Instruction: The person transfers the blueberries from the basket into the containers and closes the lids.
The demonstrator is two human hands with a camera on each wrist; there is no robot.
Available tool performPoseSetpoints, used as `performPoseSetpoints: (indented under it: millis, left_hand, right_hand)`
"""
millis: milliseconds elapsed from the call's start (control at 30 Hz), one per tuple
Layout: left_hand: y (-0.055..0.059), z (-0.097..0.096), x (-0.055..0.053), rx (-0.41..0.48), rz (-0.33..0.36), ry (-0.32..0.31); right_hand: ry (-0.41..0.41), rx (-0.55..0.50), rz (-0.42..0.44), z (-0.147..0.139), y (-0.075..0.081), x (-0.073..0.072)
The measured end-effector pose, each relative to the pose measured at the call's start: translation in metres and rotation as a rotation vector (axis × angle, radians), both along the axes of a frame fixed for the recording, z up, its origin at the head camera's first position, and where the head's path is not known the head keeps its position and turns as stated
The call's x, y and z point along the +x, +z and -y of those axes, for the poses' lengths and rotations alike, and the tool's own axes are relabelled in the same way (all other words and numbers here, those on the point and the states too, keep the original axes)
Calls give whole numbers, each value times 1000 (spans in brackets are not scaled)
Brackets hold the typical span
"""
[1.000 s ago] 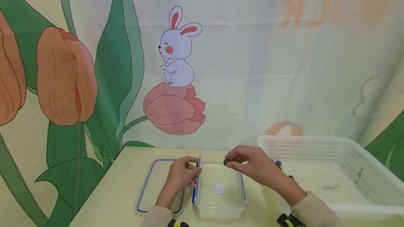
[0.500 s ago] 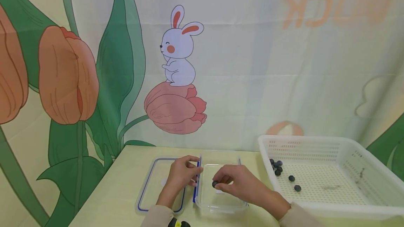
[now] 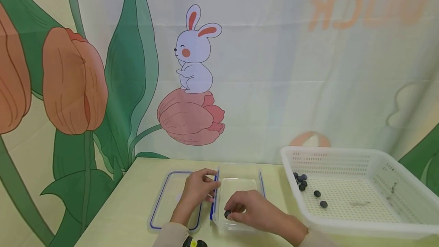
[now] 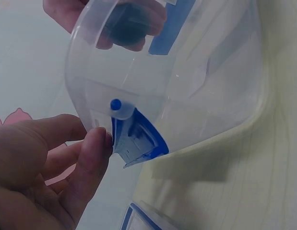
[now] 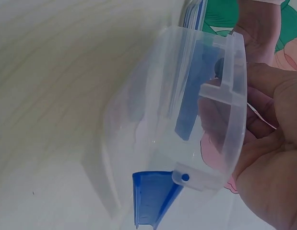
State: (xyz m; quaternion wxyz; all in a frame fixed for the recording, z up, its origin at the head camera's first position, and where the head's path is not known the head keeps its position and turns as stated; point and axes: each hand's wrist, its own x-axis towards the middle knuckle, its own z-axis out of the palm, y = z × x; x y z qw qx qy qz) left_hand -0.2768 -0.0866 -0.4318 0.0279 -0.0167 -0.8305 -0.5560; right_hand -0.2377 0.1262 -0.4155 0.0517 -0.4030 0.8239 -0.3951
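My left hand (image 3: 197,190) pinches the rim of a clear plastic food container (image 3: 238,186) at its left side. In the left wrist view, its fingertips meet the rim beside a blue latch (image 4: 141,136) that hangs down. A dark round blueberry (image 3: 227,214) is pinched between the thumb and fingers of my right hand (image 3: 255,209). That hand reaches inside the container, near its front left corner. Through the clear wall the blueberry (image 4: 126,24) also shows in the left wrist view. Partly behind my left hand lies the blue-edged clear lid (image 3: 159,205).
A white perforated basket (image 3: 343,222) stands on the right, with several blueberries (image 3: 317,193) along its left part. The pale table (image 3: 116,212) carries everything. A printed curtain (image 3: 260,87) with a rabbit and tulips hangs right behind.
My right hand has brought the blueberry from above the container's far right side down and leftward into its front part. The basket's blueberries came into view. My left hand stays on the rim.
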Motion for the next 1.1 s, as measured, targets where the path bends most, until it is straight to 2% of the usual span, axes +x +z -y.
performPoseSetpoints:
  millis: [267, 467, 600, 800, 1100]
  left_hand:
    - [1, 2, 1, 24, -15, -26]
    - [1, 3, 3, 32, -27, -43]
    - [1, 2, 2, 22, -13, -27]
    - [0, 0, 0, 21, 9, -11]
    - [0, 0, 1, 16, 5, -10]
  right_hand:
    - [0, 31, -44, 2, 4, 3]
    - [-20, 38, -66, -6, 18, 1]
    - [-37, 30, -104, -17, 31, -2]
    - [-81, 43, -172, -37, 60, -3]
    - [-143, 38, -268, -73, 94, -7]
